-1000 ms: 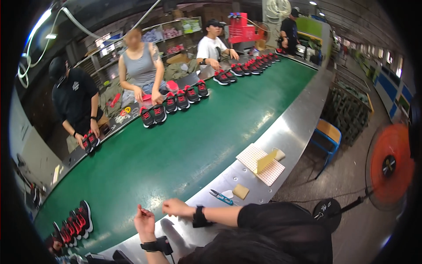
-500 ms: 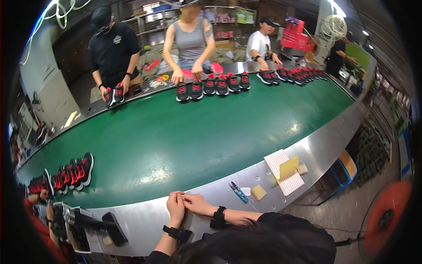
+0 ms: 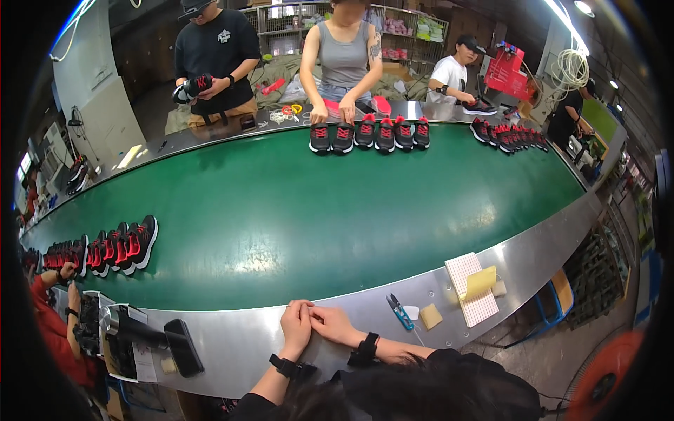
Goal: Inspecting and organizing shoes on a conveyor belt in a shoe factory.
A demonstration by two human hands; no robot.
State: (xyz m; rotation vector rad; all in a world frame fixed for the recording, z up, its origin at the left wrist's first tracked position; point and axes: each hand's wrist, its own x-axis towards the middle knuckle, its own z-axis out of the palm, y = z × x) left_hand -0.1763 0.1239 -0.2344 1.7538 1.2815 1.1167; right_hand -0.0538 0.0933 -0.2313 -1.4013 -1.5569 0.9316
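Observation:
My left hand [image 3: 297, 328] and my right hand [image 3: 333, 324] rest together on the metal table edge [image 3: 232, 326], just beside the green conveyor belt [image 3: 260, 217]. The fingers of both are curled in and touch each other. Whether anything lies between them is hidden. To the right of my hands are blue-handled thread snips [image 3: 400, 313], a small white piece [image 3: 413, 312] and a tan block [image 3: 431, 316]. Further right, a yellow paper pad [image 3: 480, 283] lies on a white sheet with rows of red marks [image 3: 461, 268].
Black-and-red sneakers [image 3: 384, 135] stand in rows on the belt's far side, with more sneakers [image 3: 144, 243] at the left. Several co-workers are along the line. A phone [image 3: 184, 348] and a dark cylinder [image 3: 140, 330] lie left of me. An orange fan [image 3: 605, 382] stands at the lower right.
My view has shifted; my hands remain together. The co-worker at the far left has lifted shoes off the table. The one at the far right now has a shoe on the far ledge.

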